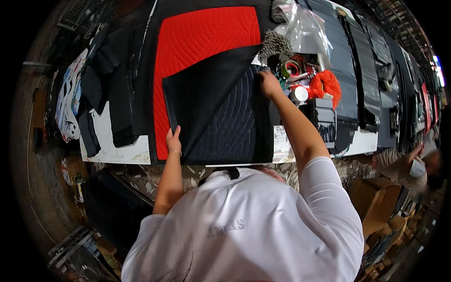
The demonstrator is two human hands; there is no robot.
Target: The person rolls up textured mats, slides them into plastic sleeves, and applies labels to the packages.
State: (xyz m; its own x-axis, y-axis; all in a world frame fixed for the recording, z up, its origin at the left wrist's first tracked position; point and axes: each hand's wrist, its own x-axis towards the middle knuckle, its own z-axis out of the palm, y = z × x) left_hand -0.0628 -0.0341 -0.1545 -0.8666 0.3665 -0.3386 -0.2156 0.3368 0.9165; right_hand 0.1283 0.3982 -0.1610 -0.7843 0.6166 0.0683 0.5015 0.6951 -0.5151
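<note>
Left hand (173,140) fingers pinch black quilted panel (221,113) at near-left edge | right hand (268,83) fingers closed on far corner | panel overlaps red quilted piece (202,42) on worktop (117,150) | advice: keep both edges taut, fold evenly

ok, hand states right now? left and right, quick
Left hand: closed on the near edge of the black quilted panel.
Right hand: gripping the same panel's far corner.
</note>
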